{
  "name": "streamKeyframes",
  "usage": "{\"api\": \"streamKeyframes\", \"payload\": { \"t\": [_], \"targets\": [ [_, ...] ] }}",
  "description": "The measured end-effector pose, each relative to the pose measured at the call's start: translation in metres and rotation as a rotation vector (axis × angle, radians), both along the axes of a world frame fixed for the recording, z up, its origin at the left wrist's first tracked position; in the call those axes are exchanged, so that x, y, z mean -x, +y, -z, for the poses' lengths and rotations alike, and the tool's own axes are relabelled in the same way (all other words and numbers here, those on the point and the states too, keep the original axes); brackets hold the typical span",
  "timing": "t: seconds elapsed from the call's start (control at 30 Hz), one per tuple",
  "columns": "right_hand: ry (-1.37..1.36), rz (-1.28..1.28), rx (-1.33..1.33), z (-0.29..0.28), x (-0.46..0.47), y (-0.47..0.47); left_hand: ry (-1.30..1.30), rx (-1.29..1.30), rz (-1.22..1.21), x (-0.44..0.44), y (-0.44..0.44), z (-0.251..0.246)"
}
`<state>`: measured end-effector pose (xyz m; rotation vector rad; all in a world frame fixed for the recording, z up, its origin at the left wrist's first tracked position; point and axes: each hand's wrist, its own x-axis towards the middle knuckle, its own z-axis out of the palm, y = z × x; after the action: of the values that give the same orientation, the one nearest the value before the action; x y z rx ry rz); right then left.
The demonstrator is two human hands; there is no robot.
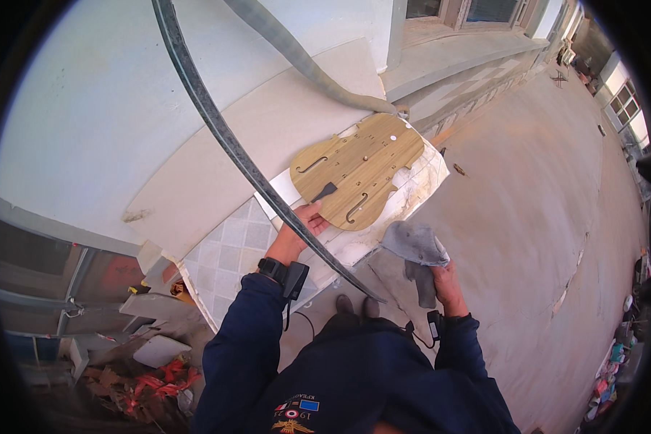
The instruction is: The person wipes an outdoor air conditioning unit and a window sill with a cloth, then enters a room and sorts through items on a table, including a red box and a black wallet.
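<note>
A violin-shaped wooden clock face [352, 168] lies on a ledge, with dark numerals, two f-shaped marks and a small hole at its centre. Its near rounded end is held by my left hand [310, 218], the thumb close to the black tailpiece shape [324, 191]. Part of that hand is hidden behind a dark, curved strip [225, 133] crossing the view. My right hand [449, 285] grips a grey cloth [416, 243], apart from the clock face and off the ledge's front edge; a darker piece of it hangs down.
Whitish sheets cover the ledge around the clock face, beside grey checked tiles [233, 233]. A pale board [238, 146] leans on the white wall. Behind runs a wrapped pipe [309, 65]. Red scraps and debris [152, 385] lie at lower left; concrete floor [521, 217] spreads right.
</note>
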<state>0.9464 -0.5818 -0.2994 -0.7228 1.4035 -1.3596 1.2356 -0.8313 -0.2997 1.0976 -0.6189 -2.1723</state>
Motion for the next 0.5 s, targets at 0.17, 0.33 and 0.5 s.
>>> {"api": "streamKeyframes", "payload": {
  "t": [0.17,0.33,0.5],
  "targets": [
    [0.013,0.180,0.024,-0.001,0.009,0.019,0.078,0.134,-0.099,0.000,-0.002,0.000],
    [0.085,0.220,0.006,-0.012,0.022,0.012,0.160,0.232,-0.157,-0.081,0.029,-0.021],
    [0.107,0.271,0.037,-0.026,0.026,-0.043,0.062,0.280,-0.339,-0.196,0.093,-0.053]
  ]
}}
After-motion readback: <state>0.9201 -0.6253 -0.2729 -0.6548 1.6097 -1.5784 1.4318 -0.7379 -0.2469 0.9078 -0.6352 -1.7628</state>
